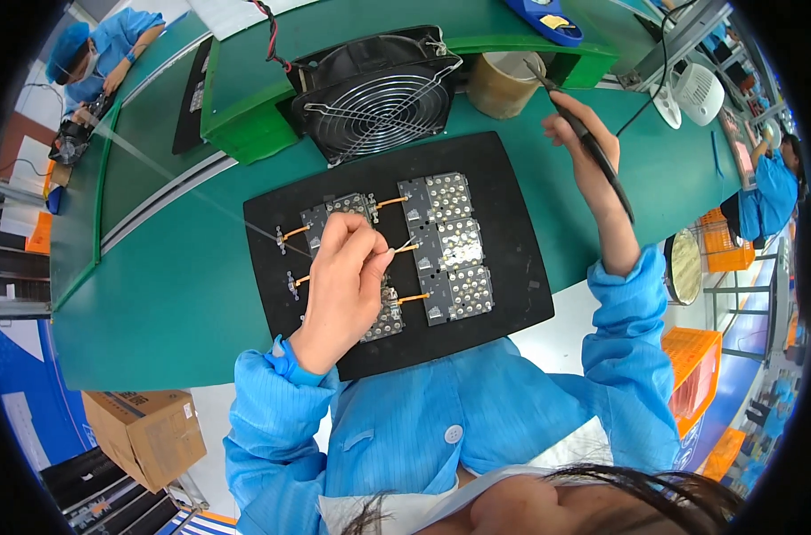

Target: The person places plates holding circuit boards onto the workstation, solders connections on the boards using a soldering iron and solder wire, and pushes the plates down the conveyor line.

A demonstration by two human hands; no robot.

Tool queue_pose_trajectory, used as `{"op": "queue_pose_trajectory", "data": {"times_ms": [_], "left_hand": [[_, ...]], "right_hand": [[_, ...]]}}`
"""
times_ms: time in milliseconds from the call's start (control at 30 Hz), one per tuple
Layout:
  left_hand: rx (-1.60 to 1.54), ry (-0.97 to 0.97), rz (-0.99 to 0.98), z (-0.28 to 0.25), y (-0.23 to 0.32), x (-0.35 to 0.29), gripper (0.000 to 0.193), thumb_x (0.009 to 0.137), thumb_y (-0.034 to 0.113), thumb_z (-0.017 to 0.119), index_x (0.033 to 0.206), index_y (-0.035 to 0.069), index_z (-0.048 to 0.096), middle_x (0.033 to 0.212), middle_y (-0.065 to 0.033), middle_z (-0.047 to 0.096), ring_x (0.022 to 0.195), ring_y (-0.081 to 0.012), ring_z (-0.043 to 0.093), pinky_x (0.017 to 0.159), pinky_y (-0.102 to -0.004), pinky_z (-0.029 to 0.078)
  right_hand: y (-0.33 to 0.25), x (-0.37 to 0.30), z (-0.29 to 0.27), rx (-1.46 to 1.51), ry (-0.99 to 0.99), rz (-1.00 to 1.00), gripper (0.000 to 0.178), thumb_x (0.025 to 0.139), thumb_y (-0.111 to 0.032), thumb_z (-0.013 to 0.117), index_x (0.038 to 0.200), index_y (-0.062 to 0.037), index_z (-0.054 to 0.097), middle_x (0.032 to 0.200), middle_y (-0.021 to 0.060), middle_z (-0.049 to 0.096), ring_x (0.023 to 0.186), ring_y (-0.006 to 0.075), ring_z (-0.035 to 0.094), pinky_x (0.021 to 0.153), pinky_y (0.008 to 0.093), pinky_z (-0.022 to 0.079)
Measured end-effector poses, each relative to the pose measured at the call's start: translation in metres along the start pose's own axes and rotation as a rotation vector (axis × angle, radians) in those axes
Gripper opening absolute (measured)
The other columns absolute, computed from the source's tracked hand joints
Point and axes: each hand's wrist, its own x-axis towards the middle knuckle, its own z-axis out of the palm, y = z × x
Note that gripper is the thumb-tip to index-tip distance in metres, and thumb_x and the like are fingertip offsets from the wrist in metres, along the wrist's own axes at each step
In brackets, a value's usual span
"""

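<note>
My left hand [348, 276] is closed in a pinch over the black mat [521, 223]. From its fingertips a thin solder wire [411, 242] points at a circuit board [459, 244] studded with round pale components. Beside the fingertips, a short orange wire [407, 249] meets that board's edge; more orange leads join other boards, some partly covered by my left hand. Raised at the right, my right hand [586, 134] grips a soldering iron [593, 147] by its black handle. The iron's tip is near the rim of a round tan pot [499, 89], apart from the boards.
A black fan with a wire guard [379, 111] stands behind the mat, between green supports [249, 120]. A blue tray [548, 20] sits on the green shelf. Farther right is a small white fan [698, 94]. A cardboard box [147, 437] and orange crates [691, 374] flank the bench.
</note>
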Motion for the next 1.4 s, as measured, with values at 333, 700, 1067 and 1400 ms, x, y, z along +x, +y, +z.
{"op": "queue_pose_trajectory", "data": {"times_ms": [333, 700, 1067, 1400], "left_hand": [[-0.067, -0.199, 0.147, 0.006, 0.051, -0.015, 0.016, 0.079, -0.001, 0.066, 0.092, 0.005, 0.058, 0.096, -0.0111, 0.052, 0.080, -0.0295, 0.056, 0.068, -0.0356, 0.045], [0.071, -0.408, 0.164, -0.024, 0.036, -0.051, 0.022, 0.077, 0.002, 0.071, 0.098, 0.007, 0.068, 0.087, -0.0054, 0.055, 0.067, -0.0204, 0.056, 0.057, -0.0298, 0.044], [0.044, 0.050, -0.048, -0.014, 0.025, -0.070, 0.014, 0.079, -0.007, 0.069, 0.091, -0.001, 0.068, 0.087, -0.0074, 0.054, 0.068, -0.0160, 0.057, 0.057, -0.0266, 0.046], [0.087, 0.043, -0.027, -0.013, 0.030, -0.070, 0.015, 0.076, -0.010, 0.070, 0.089, -0.003, 0.067, 0.098, -0.0088, 0.052, 0.075, -0.0160, 0.056, 0.062, -0.0258, 0.046]], "right_hand": [[-0.100, -0.092, 0.058, 0.223, -0.506, -0.164, 0.053, 0.081, 0.009, 0.065, 0.131, -0.0003, 0.052, 0.113, 0.0174, 0.064, 0.091, 0.0225, 0.068, 0.077, 0.0327, 0.055], [-0.094, -0.117, 0.056, 0.355, -0.724, 0.040, 0.047, 0.081, 0.010, 0.062, 0.126, -0.0006, 0.055, 0.109, 0.0152, 0.068, 0.103, 0.0275, 0.067, 0.085, 0.0340, 0.054], [-0.069, -0.130, 0.023, 0.081, -0.411, -0.317, 0.040, 0.078, -0.020, 0.078, 0.108, 0.0049, 0.066, 0.070, 0.0113, 0.065, 0.055, 0.0215, 0.063, 0.048, 0.0297, 0.047], [-0.076, -0.129, 0.025, 0.006, -0.443, -0.223, 0.029, 0.077, -0.013, 0.077, 0.100, 0.0028, 0.068, 0.070, 0.0112, 0.066, 0.055, 0.0209, 0.063, 0.049, 0.0293, 0.047]]}}
